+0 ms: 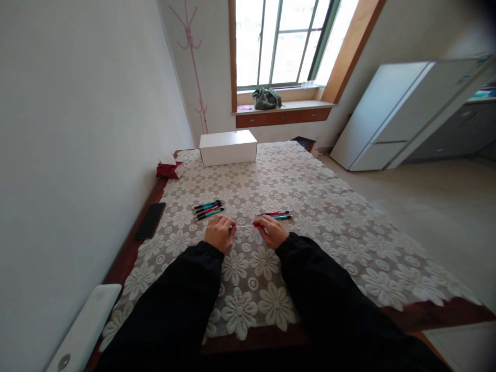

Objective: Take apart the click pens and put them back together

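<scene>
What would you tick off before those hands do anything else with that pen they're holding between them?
1. Both hands on the pen: ok. The left hand and right hand each hold one end of the pulled-apart pen.
2. Thin white inner part joined or free: cannot tell, too small.
3. Other pens within reach: ok. A cluster of pens lies beyond the left hand, a pair of pens just beyond the right.
4. Space under the hands: ok. The lace tablecloth there is bare.
5. Black phone out of the way: ok, it lies at the table's left edge.
</scene>
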Motion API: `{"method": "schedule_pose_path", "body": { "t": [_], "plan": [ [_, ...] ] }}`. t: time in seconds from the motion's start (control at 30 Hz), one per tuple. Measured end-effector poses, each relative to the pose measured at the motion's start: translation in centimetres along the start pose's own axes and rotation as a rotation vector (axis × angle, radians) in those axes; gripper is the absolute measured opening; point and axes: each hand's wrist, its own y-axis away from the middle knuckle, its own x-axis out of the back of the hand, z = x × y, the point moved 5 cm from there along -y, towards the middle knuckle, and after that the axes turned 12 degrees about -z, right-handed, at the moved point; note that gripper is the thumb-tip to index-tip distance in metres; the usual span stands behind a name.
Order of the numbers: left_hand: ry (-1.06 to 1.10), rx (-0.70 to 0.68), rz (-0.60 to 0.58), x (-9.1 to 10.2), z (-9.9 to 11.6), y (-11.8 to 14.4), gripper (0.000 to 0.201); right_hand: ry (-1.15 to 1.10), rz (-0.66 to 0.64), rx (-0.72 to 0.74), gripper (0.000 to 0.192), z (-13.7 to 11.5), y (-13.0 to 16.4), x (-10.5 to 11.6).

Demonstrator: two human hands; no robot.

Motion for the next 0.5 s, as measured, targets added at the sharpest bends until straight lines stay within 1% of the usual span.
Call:
{"method": "schedule_pose_path", "body": {
  "t": [0.13,0.3,0.5],
  "plan": [
    [-0.008,-0.098,-0.048,-0.5,1.2,0.1,0.012,0.055,-0.083,0.044,0.025,-1.2,0.0,-1.2],
    [0.009,-0.098,-0.056,-0.6,1.1,0.1,0.015,0.139,-0.149,0.062,0.028,-1.4,0.1,-2.1],
    [0.035,-0.111,-0.074,-0.7,1.2,0.2,0.015,0.074,-0.113,0.030,0.025,-1.3,0.1,-2.0]
  ]
}}
